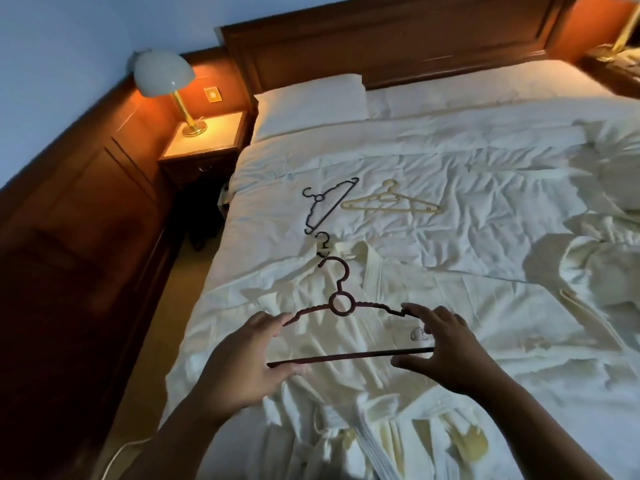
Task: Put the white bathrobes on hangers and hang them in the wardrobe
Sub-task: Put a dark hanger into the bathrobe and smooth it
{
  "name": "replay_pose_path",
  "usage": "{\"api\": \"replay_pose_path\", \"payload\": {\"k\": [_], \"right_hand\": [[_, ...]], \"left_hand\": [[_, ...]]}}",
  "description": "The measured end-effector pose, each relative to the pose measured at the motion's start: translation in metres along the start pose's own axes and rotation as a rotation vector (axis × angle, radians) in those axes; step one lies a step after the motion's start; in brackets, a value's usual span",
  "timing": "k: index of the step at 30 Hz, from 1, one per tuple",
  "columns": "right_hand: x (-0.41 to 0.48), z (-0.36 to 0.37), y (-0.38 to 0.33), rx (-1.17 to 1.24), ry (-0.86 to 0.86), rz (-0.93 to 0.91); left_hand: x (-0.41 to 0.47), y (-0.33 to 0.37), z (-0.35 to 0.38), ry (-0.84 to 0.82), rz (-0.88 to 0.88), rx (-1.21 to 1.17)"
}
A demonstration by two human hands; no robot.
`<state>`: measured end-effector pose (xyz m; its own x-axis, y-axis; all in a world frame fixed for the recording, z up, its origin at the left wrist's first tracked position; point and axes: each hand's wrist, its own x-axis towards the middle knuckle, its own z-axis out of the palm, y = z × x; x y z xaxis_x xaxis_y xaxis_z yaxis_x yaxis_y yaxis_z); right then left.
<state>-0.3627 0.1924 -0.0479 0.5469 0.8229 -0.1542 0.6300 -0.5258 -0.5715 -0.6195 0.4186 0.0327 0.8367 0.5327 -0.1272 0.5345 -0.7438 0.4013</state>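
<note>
We hold a hanger over the robe on the wide white-sheeted wooden bed (450,168).
A white cotton bathrobe (329,396) lies spread at the bed's near edge. The dark red plastic hanger (346,357) sits just above its collar. Our left hand (242,355) and right hand (446,344) each pinch one end, fingers curled round it. Risk, we judge: the hanger's notched arms snag the collar, or the heavy robe slides off a sloped arm once lifted.

Lit lamp (162,76) on nightstand (204,133), white pillow (311,102) below wooden headboard (398,39) — rumpled duvet (485,188)
</note>
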Motion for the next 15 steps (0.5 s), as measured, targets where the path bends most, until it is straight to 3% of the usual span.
{"api": "replay_pose_path", "payload": {"k": [5, 15], "right_hand": [[-0.003, 0.022, 0.001, 0.014, 0.081, 0.121], [0.007, 0.008, 0.032, -0.121, 0.043, 0.289]], "left_hand": [[0.032, -0.016, 0.007, -0.078, 0.036, 0.068], [0.077, -0.013, 0.062, -0.112, 0.082, -0.008]]}}
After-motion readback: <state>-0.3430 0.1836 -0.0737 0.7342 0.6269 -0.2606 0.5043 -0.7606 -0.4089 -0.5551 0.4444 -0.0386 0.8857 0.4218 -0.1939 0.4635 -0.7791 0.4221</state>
